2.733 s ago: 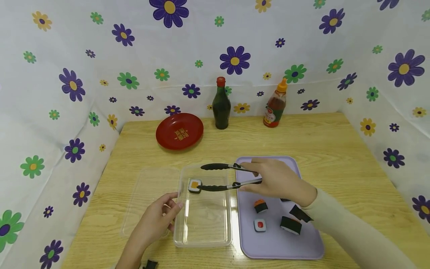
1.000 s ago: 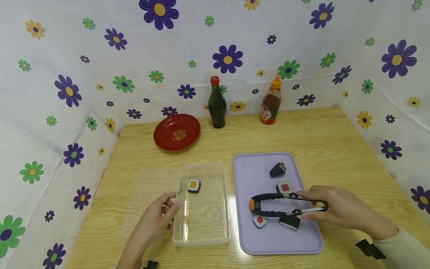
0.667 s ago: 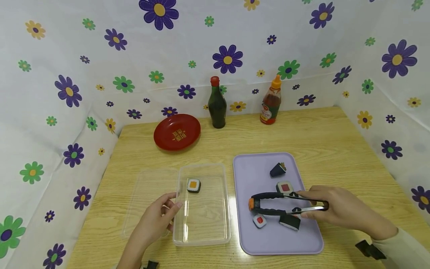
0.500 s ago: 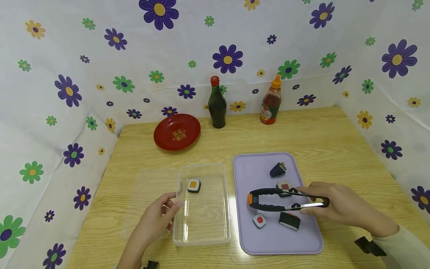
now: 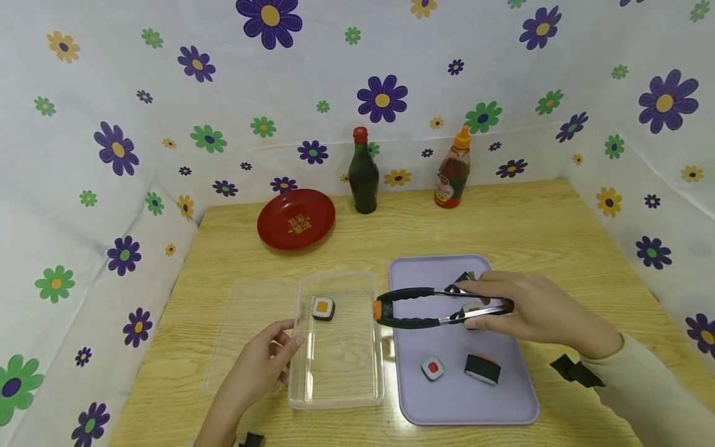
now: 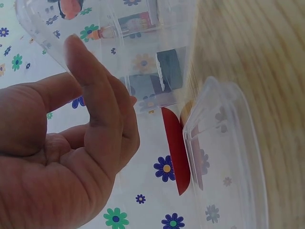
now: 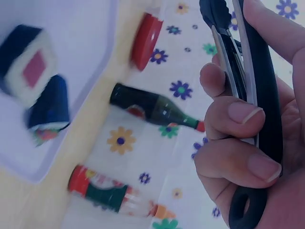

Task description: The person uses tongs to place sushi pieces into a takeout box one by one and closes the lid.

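Observation:
My right hand (image 5: 536, 310) grips black-and-silver tongs (image 5: 413, 323), fingers wrapped round the handles in the right wrist view. The tongs' tips pinch a small sushi piece with an orange top (image 5: 377, 310), held above the right rim of a clear plastic container (image 5: 341, 397). My left hand (image 5: 259, 366) holds that container's left side, its fingers bent against the wall. Inside the container lies a sushi roll with an orange centre (image 5: 323, 307). On a lilac tray (image 5: 413, 403) sit a small red-centred roll (image 5: 432, 368), a dark-wrapped sushi (image 5: 483, 369), a larger roll (image 7: 33, 67) and a cone-shaped hand roll (image 7: 50, 107).
A clear lid (image 5: 240, 310) lies left of the container, partly under my left hand. Behind are a red plate (image 5: 296, 220), a dark green bottle (image 5: 364, 177) and a sauce bottle with an orange cap (image 5: 453, 171). Flowered cloth (image 5: 223, 81) surrounds the table.
My right hand first went from the container to the tray, and the tongs took hold of the orange-topped sushi. Since then they have lifted it leftward to the container's rim. My left hand has stayed put.

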A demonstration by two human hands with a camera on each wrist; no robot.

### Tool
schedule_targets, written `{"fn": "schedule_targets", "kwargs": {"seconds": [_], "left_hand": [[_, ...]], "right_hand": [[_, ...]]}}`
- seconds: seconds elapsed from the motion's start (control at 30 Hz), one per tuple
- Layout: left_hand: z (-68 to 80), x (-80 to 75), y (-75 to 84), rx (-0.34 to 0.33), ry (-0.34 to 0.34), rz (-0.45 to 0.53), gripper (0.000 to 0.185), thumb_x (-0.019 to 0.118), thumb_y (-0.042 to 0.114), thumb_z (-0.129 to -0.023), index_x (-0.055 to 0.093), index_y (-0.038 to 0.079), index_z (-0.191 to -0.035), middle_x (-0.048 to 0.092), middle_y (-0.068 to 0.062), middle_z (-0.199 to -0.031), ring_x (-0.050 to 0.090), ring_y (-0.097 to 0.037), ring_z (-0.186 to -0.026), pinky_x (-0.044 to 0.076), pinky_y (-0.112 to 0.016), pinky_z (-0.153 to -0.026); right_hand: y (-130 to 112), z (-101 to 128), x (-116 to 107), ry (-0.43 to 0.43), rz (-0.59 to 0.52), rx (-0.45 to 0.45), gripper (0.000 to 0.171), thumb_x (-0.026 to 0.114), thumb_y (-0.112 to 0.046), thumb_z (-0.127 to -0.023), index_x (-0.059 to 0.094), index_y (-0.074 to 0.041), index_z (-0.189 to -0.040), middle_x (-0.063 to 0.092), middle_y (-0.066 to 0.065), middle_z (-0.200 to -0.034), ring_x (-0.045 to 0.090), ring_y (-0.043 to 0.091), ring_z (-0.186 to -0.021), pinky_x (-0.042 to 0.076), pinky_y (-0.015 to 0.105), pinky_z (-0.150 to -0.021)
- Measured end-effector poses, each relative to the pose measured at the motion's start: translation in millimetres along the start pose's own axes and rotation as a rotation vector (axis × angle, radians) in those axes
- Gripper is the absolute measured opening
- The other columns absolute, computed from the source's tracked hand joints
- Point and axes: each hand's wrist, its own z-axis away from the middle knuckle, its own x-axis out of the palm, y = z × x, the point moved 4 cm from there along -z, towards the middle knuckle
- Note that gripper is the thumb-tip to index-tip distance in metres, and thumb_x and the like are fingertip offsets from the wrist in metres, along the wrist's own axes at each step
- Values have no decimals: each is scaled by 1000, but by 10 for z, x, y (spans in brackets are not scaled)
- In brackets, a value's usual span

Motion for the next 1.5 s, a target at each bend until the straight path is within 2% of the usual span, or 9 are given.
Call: {"fn": "schedule_targets", "kwargs": {"seconds": [0.13,0.23,0.4,0.57,0.67,0.83,0.97,1.17,1.5], "left_hand": [[-8,7,7,1,0,1,49,68,30,-105,57,11,-149,58,-10,-108,63,-20,-74,63,-34,-55],[-11,11,6,0,1,2,50,68,30,-104,57,10,-148,58,-10,-108,63,-21,-74,63,-34,-55],[-16,19,-3,-6,6,5,50,69,31,-104,57,11,-148,59,-10,-107,64,-21,-73,63,-35,-54],[0,19,-8,-7,14,7,49,69,28,-104,58,10,-147,59,-10,-107,64,-20,-73,62,-33,-53],[8,12,-5,2,15,9,48,69,27,-104,58,9,-147,59,-10,-106,64,-19,-72,62,-31,-53],[2,7,-3,7,11,7,48,69,27,-104,58,9,-147,59,-10,-106,63,-18,-72,62,-33,-53],[0,8,-4,10,11,4,47,68,27,-104,58,9,-147,59,-10,-106,63,-17,-73,63,-33,-53],[1,12,-11,-1,11,5,49,70,29,-104,58,10,-147,59,-9,-106,62,-18,-73,62,-33,-54],[7,14,-7,-7,21,17,49,70,27,-103,57,9,-147,59,-10,-107,63,-18,-72,62,-33,-53]], "right_hand": [[-108,-229,81,-32,-8,-65,49,85,-46,-87,75,-24,-130,68,-14,-97,52,-5,-72,48,18,-58],[-186,-381,168,-64,-38,-91,48,83,-48,-89,76,-24,-129,59,-16,-87,40,-6,-67,38,13,-56],[-336,-592,339,-104,-35,-135,50,81,-53,-89,76,-22,-129,59,-13,-84,43,-5,-68,40,14,-60],[-486,-767,527,-138,-22,-197,52,81,-52,-89,76,-20,-129,61,-9,-85,43,-3,-65,40,14,-58],[-571,-853,609,-150,-2,-217,54,81,-53,-88,76,-19,-130,69,-7,-95,54,0,-69,49,18,-59],[-664,-951,709,-183,67,-220,55,80,-55,-89,76,-20,-130,75,-1,-108,63,6,-71,57,26,-61],[-719,-1010,765,-203,108,-216,53,82,-54,-88,76,-20,-127,74,-2,-103,57,7,-64,55,27,-55],[-782,-1049,826,-237,128,-203,51,82,-53,-88,77,-20,-126,76,-2,-105,68,13,-73,57,30,-57],[-812,-1055,894,-278,135,-181,53,83,-54,-87,76,-20,-126,74,-3,-101,69,15,-74,58,34,-58]]}}
